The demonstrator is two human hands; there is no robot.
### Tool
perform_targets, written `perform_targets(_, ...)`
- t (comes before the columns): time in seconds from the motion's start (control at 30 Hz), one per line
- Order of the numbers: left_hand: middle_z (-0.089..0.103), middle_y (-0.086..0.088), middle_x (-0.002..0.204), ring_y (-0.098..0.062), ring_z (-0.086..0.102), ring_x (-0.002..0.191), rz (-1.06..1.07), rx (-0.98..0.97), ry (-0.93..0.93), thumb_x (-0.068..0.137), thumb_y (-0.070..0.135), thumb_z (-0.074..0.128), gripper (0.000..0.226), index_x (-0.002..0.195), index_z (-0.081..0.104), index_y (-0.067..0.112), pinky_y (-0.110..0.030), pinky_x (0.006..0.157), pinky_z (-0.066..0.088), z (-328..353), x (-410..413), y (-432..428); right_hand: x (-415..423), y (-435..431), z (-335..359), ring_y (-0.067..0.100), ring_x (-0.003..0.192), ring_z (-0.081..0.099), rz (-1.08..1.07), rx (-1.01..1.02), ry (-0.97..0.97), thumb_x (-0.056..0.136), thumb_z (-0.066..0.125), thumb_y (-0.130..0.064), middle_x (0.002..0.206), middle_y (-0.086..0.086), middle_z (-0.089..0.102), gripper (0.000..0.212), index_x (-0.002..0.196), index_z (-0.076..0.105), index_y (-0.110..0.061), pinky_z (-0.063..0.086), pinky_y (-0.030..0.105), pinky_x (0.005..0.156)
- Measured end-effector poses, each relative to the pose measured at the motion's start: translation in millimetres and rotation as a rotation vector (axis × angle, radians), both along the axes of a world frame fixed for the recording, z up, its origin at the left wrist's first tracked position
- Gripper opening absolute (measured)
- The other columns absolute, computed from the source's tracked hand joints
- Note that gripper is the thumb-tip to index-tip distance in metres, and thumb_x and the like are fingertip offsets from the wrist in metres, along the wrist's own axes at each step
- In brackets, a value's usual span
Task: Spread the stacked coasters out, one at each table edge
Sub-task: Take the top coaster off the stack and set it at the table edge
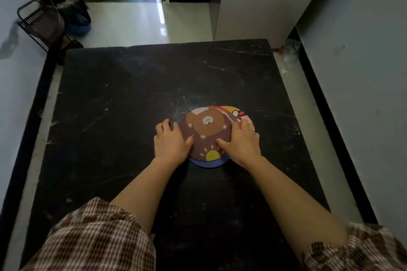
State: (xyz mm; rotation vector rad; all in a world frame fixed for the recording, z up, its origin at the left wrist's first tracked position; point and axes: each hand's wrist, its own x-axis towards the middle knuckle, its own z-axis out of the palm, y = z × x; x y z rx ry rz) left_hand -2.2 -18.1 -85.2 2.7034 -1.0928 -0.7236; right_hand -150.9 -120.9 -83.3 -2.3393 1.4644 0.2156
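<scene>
Two bare hands are resting on a stack of round coasters [207,136] that is sitting a little toward the right edge of the black table [123,86], well apart from all four corners. The left hand [170,144] is lying at the stack's left rim, fingers loosely spread and reaching onto the table surface, thumb pressing on the top coaster [206,126]; nothing is being clasped. The right hand [242,141] is lying flat over the stack's right side, fingers extended, thumb angling inward across the top coaster; it too is pressing rather than gripping. The top coaster is showing a brown bear face and a yellow sun on a brownish ground. Beneath it, a blue coaster [208,163] is protruding toward the near edge, and a yellow-and-pink coaster [233,111] is protruding toward the far right. Exact coaster count: cannot tell. Checked sleeves [97,240] are covering both upper arms.
</scene>
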Motion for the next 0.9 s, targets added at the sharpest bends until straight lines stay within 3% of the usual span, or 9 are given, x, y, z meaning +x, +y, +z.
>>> perform_targets(0.2, 0.034, -0.013, 0.147, -0.031, 0.022, 0.136, 0.115, -0.143, 0.093, 0.086, 0.036, 0.061, 0.057, 0.135, 0.043, 0.012, -0.046, 0.106, 0.032, -3.6, -7.6, -0.4, 0.6, 2.6, -4.5, 0.027, 0.121, 0.038, -0.138, 0.071, -0.148, 0.076, 0.069, -0.045, 0.128, 0.009, 0.042, 0.067, 0.129, 0.043, -0.014, 0.039, 0.041, 0.095)
perform_targets(0.33, 0.047, -0.009, 0.132, -0.027, 0.033, 0.127, 0.213, -0.263, 0.117, 0.081, 0.024, 0.070, 0.056, 0.130, 0.045, 0.013, -0.040, 0.101, 0.038, -2.6, -8.9, -2.2, 4.2, 4.9, -4.4, 0.025, 0.116, 0.043, -0.166, 0.012, -0.250, 0.071, 0.077, -0.034, 0.123, 0.008, 0.046, 0.062, 0.120, 0.043, -0.016, 0.044, 0.039, 0.091)
perform_targets(0.47, 0.061, -0.002, 0.104, -0.016, 0.055, 0.093, 0.361, -0.420, 0.254, 0.084, 0.015, 0.065, 0.027, 0.109, 0.054, 0.018, -0.030, 0.074, 0.044, 3.1, -10.6, -0.8, 8.0, 7.7, 0.1, 0.023, 0.099, 0.056, -0.166, 0.126, -0.398, 0.081, 0.065, -0.011, 0.103, -0.001, 0.051, 0.042, 0.108, 0.037, -0.025, 0.055, 0.036, 0.070)
perform_targets(0.53, 0.064, 0.002, 0.095, -0.014, 0.059, 0.085, 0.438, -0.442, 0.309, 0.085, 0.013, 0.064, 0.022, 0.106, 0.059, 0.019, -0.029, 0.072, 0.044, 9.1, -8.0, 1.1, 4.7, 6.5, 4.2, 0.019, 0.092, 0.057, -0.203, 0.176, -0.480, 0.085, 0.056, -0.008, 0.099, -0.005, 0.050, 0.034, 0.104, 0.037, -0.029, 0.057, 0.036, 0.066)
perform_targets(0.6, 0.065, 0.003, 0.093, -0.016, 0.062, 0.089, 0.479, -0.437, 0.431, 0.085, 0.010, 0.063, 0.025, 0.109, 0.063, 0.019, -0.034, 0.079, 0.051, 15.0, -4.3, 6.3, -0.6, 6.9, 10.0, 0.014, 0.089, 0.054, -0.247, 0.211, -0.594, 0.085, 0.054, -0.007, 0.099, -0.006, 0.050, 0.030, 0.104, 0.045, -0.028, 0.053, 0.026, 0.062)
perform_targets(0.67, 0.067, 0.001, 0.095, -0.018, 0.065, 0.089, 0.534, -0.452, 0.645, 0.088, 0.006, 0.059, 0.026, 0.111, 0.064, 0.019, -0.035, 0.074, 0.056, 22.0, -2.9, 16.2, -6.4, 10.1, 16.8, 0.013, 0.089, 0.056, -0.324, 0.296, -0.699, 0.084, 0.058, -0.007, 0.102, -0.003, 0.056, 0.027, 0.102, 0.054, -0.027, 0.047, 0.017, 0.056)
perform_targets(0.77, 0.068, -0.001, 0.095, -0.014, 0.065, 0.085, 0.593, -0.434, 0.919, 0.091, 0.004, 0.054, 0.027, 0.111, 0.062, 0.021, -0.024, 0.059, 0.051, 33.6, -5.9, 41.0, -16.6, 22.2, 26.6, 0.021, 0.096, 0.063, -0.609, 0.556, -0.892, 0.082, 0.065, -0.007, 0.109, 0.009, 0.063, 0.022, 0.102, 0.062, -0.017, 0.056, 0.031, 0.069)
perform_targets(0.83, 0.069, -0.002, 0.100, -0.016, 0.066, 0.090, 0.671, -0.434, 1.049, 0.091, 0.004, 0.053, 0.027, 0.110, 0.061, 0.023, -0.025, 0.061, 0.051, 36.2, -11.7, 61.8, -30.0, 36.0, 31.2, 0.022, 0.094, 0.066, -0.733, 0.749, -1.008, 0.082, 0.067, -0.010, 0.106, 0.012, 0.068, 0.018, 0.099, 0.065, -0.012, 0.056, 0.035, 0.075)
perform_targets(0.9, 0.068, -0.004, 0.105, -0.018, 0.065, 0.096, 0.768, -0.454, 1.154, 0.091, 0.002, 0.053, 0.028, 0.105, 0.061, 0.024, -0.029, 0.068, 0.053, 33.8, -21.5, 82.7, -46.6, 55.3, 30.5, 0.019, 0.087, 0.066, -0.702, 0.892, -1.001, 0.082, 0.067, -0.015, 0.097, 0.007, 0.071, 0.022, 0.103, 0.065, -0.009, 0.052, 0.030, 0.072)
